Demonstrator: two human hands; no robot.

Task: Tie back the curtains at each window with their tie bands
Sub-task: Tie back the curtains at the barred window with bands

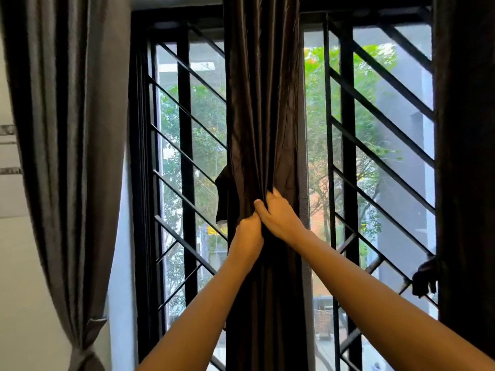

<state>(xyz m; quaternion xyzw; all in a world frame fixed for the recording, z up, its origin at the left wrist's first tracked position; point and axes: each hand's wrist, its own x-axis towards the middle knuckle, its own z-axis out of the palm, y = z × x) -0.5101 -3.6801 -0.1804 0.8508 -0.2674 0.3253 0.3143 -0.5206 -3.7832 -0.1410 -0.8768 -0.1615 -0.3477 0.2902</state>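
Your left hand [247, 234] and right hand [280, 214] clench the curtain [262, 116], fingers curled into folds | likely soft, slippery | apparent tie band [222, 199] hangs left of fingers.

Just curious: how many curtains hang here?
3: grey curtain at left, middle curtain held by left hand and right hand, dark curtain at right edge. Others may hang offscreen.
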